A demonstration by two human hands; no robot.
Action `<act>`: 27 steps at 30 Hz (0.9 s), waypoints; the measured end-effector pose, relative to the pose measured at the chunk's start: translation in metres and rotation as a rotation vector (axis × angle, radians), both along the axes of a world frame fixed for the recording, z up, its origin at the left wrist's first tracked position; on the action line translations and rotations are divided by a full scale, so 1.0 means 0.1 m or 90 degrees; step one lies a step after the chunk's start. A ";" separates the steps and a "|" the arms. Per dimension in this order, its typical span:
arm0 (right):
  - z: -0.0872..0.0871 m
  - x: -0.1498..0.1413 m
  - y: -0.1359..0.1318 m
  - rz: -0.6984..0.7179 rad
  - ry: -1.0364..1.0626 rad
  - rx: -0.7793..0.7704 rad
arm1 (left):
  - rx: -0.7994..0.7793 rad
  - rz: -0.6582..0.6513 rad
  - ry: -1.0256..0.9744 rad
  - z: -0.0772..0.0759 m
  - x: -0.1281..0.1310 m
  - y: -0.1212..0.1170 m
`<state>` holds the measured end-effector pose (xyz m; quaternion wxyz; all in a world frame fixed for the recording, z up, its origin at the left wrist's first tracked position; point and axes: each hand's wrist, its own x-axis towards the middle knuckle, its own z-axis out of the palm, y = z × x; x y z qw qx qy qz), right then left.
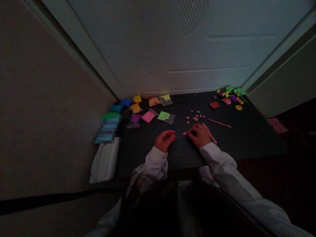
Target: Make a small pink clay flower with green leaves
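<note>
My right hand (199, 135) is low over the dark tabletop, thumb and forefinger closed on a small pink piece of modelling clay (185, 133). A flat pink clay tool (212, 137) lies beside that hand, partly hidden by it. My left hand (165, 141) hovers to the left, fingers loosely curled, with a small gap between thumb and forefinger and nothing visible in it. Just beyond the hands lie several tiny pink-and-green clay bits (196, 118), flower-like but too small to make out fully. A thin pink stick tool (219, 123) rests to their right.
Bags of coloured clay, among them green (164, 116), pink (148, 116) and purple (134, 121), cover the back left. A white packet (105, 161) sits at the left edge. Colourful clay figures (232, 95) and a red-brown lump (214, 105) stand back right. A white panel (158, 49) rises behind.
</note>
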<state>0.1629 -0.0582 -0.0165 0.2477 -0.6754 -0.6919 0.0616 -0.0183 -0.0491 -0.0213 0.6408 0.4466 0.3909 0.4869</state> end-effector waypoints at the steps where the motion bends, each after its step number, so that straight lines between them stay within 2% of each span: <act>1: 0.00 0.00 0.00 -0.003 -0.004 0.004 | 0.000 -0.003 0.000 0.00 0.00 0.00; 12: 0.03 -0.02 -0.03 -0.002 0.008 0.034 | 0.005 0.042 0.007 0.01 0.03 -0.02; 20: 0.03 0.00 -0.06 0.056 0.024 0.057 | 0.037 0.215 0.070 0.02 -0.08 0.03; 24: 0.03 -0.01 -0.08 0.070 0.003 0.044 | 0.078 0.200 0.145 0.01 -0.08 0.02; 27: 0.03 -0.03 -0.09 0.066 -0.001 0.039 | 0.186 0.217 0.337 0.00 -0.08 0.02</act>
